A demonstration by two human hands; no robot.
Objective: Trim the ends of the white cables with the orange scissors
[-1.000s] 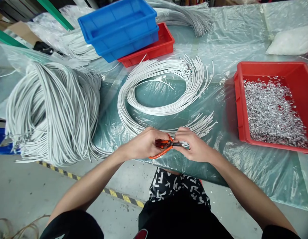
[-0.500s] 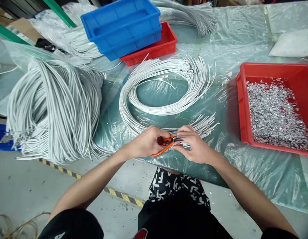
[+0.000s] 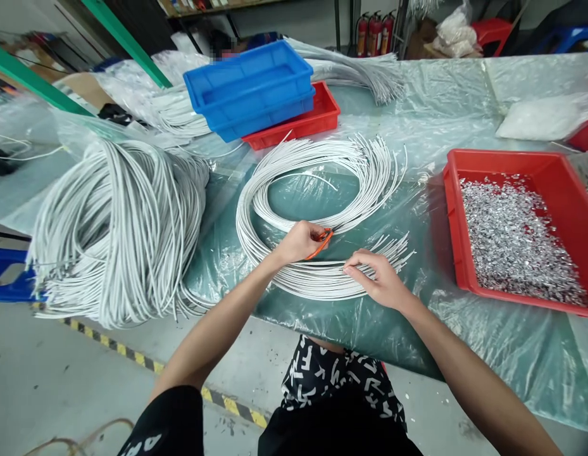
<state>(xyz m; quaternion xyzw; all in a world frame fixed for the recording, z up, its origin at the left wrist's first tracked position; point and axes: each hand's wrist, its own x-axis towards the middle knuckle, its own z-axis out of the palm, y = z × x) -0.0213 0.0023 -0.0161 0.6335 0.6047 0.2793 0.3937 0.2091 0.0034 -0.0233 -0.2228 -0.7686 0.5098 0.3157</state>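
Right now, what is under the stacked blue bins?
A red tray sticks out beneath the blue bins. Its right end and front wall show; the bins hide the rest, including any contents there.

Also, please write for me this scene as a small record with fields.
left hand: holds orange-handled tool
right hand: fingertips together at near strands of coiled white cables; grip unclear
left side: big cable heap
right side: large red tray with small shiny pieces
behind coil: blue trays, smaller red tray
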